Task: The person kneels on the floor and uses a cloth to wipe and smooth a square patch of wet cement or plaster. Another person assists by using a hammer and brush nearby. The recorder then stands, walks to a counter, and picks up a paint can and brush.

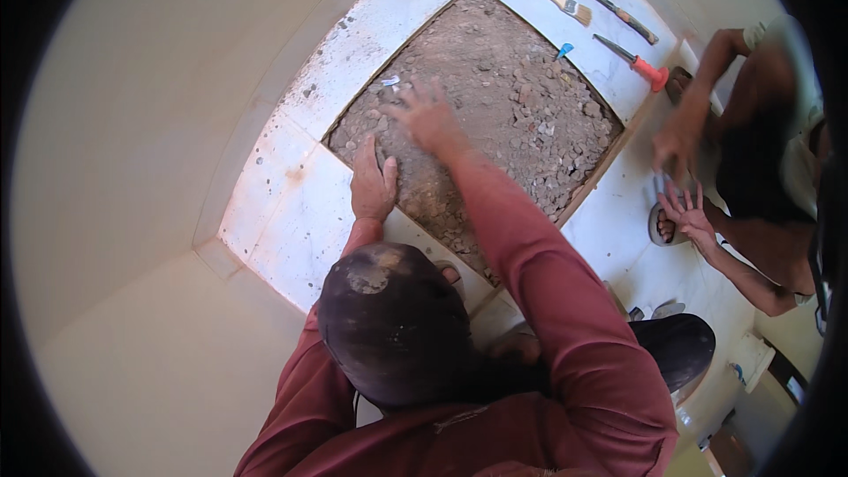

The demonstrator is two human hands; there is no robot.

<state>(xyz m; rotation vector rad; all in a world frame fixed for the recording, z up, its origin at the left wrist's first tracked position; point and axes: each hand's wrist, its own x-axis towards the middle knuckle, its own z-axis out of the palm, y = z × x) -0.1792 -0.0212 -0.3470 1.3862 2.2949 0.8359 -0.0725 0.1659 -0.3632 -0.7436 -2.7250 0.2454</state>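
A square opening filled with brown rubble and gravel point(512, 97) sits in a white tiled floor point(300, 203). My left hand point(373, 184) lies flat at the near left edge of the opening, partly on the gravel, holding nothing. My right hand point(428, 115), on a red-sleeved arm, reaches over the gravel with fingers spread; it is blurred and empty. A small white and blue piece point(390, 81) lies at the gravel's edge just beyond it. My dark cap point(393, 327) fills the lower middle.
Beyond the opening lie a paint brush point(558, 0), a hammer point(611, 7), an orange-handled chisel point(634, 62) and a small blue piece point(563, 50). Another person crouches at the right, hands point(687, 212) open over the tiles. Cream walls point(159, 124) close in on the left.
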